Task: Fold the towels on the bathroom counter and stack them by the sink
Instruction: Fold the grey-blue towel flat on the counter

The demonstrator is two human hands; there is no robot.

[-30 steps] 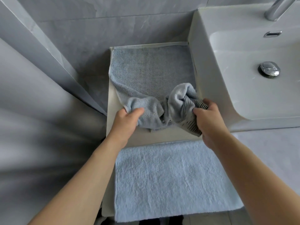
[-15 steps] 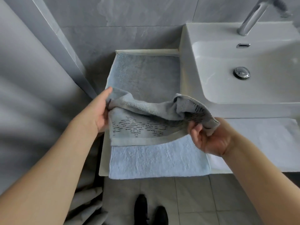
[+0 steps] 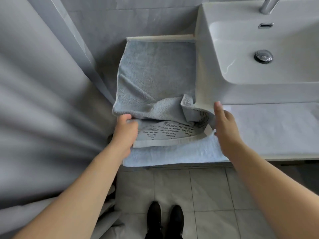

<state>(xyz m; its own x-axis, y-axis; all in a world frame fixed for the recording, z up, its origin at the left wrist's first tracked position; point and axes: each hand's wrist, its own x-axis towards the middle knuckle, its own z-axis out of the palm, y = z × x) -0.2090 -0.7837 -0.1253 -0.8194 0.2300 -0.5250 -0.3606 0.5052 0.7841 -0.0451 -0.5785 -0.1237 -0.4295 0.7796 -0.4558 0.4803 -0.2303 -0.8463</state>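
A grey-blue towel [image 3: 155, 71] lies on the counter left of the white sink [image 3: 241, 49], its near end doubled back to show a band of dark dashes [image 3: 169, 130]. My left hand [image 3: 125, 131] grips the towel's near left corner. My right hand [image 3: 224, 126] is at the towel's right end with the fingers straight; the grip itself is hidden behind the hand. A pale blue towel [image 3: 172, 154] lies flat beneath, at the counter's front edge. A white towel [image 3: 276, 128] is spread on the counter in front of the sink.
A grey curtain [image 3: 43, 109] hangs close on the left. The grey tiled wall [image 3: 138, 18] stands behind the counter. A chrome tap [image 3: 267, 5] and drain [image 3: 263, 56] belong to the sink. My black shoes [image 3: 164, 219] stand on the tiled floor below.
The towel's near end has been spread wider and lowered toward the counter. My right hand's fingers have straightened from a pinch. My left hand moved down to the near left corner.
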